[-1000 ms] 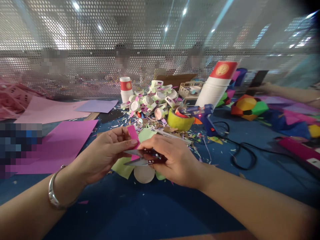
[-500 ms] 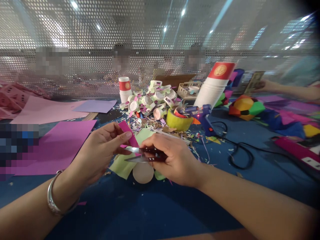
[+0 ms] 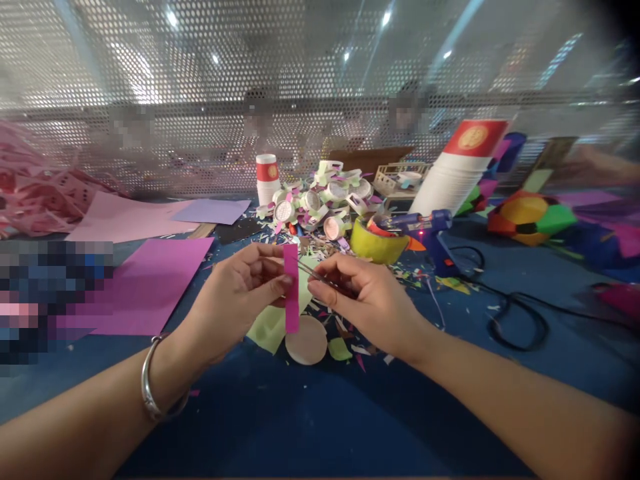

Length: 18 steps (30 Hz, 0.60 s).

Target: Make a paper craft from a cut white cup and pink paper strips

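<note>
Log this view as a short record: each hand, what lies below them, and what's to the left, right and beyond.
Left hand: pinching an upright magenta paper strip
Right hand: holding scissors, blades toward the strip
Below hands: pale paper disc, light green paper
Left side: magenta paper sheet
Right side: blue glue gun, tilted paper cup stack
Beyond: pile of small round paper crafts, upright paper cup stack

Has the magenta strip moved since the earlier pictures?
Yes: against the round disc, the magenta strip has moved down and slightly right in view, its lower end now overlapping the disc's edge.
</note>
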Motion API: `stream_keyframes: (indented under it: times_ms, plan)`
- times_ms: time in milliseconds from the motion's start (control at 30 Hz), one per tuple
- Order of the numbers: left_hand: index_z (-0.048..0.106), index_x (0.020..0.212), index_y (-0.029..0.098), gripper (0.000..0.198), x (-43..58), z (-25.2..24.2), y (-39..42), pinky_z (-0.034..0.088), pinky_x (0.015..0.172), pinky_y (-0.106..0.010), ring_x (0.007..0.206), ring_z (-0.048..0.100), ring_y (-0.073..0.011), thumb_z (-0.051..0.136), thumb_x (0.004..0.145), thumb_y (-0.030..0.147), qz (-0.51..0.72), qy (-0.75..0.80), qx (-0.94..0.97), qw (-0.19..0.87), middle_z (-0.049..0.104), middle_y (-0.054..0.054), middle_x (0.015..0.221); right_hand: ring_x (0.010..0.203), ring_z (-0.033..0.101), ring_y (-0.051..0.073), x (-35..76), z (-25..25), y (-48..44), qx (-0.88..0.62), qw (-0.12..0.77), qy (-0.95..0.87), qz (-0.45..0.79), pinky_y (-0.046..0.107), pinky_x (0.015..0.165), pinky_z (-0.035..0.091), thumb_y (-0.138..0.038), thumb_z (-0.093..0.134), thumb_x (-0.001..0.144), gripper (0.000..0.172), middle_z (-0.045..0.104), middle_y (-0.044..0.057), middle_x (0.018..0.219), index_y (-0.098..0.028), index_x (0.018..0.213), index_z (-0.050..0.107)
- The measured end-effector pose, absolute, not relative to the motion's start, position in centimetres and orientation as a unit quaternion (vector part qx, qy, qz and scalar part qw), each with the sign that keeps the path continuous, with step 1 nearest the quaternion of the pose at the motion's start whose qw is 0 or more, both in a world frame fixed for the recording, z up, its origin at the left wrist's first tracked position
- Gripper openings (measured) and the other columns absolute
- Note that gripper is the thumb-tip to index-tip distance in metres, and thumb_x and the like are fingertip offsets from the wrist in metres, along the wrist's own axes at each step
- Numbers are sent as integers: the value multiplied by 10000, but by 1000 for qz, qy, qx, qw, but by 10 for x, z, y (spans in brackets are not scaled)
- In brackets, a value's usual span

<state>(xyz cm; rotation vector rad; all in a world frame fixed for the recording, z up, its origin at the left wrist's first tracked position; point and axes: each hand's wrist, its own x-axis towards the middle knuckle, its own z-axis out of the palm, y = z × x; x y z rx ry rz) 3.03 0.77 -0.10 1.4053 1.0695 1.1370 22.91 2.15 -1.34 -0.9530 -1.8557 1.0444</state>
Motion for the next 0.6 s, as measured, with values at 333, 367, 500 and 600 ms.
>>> stream_keyframes:
  times_ms: [333,367,500,600]
  plan:
    - [503,1139,189,381,35,-1,0,521,709,-265,759,642,-136,711,821,166,414,431,616,513,658,10,802,679,493,107,229,-16,27,-340,419,-699,469,230,598,404,-308,675,886,128,567,-22,766,-188,888,630]
    - [485,1143,200,396,36,-1,-1,516,705,-266,756,635,-136,711,821,162,416,423,619,515,655,12,807,662,473,102,230,-16,27,-339,424,-696,469,226,588,394,-314,678,883,137,544,-30,746,-189,869,626]
    - [493,1108,229,354,36,-3,-3,517,738,-275,797,621,-134,698,832,145,422,391,636,515,638,3,896,664,449,105,230,-15,28,-341,436,-692,463,232,597,388,-348,702,864,179,523,-30,740,-185,851,629]
    - [589,1016,203,209,36,-3,-5,524,738,-266,808,631,-137,689,838,162,416,393,645,506,638,-14,918,632,427,98,230,-13,27,-346,437,-689,464,231,569,369,-372,703,863,199,507,-34,718,-186,846,633]
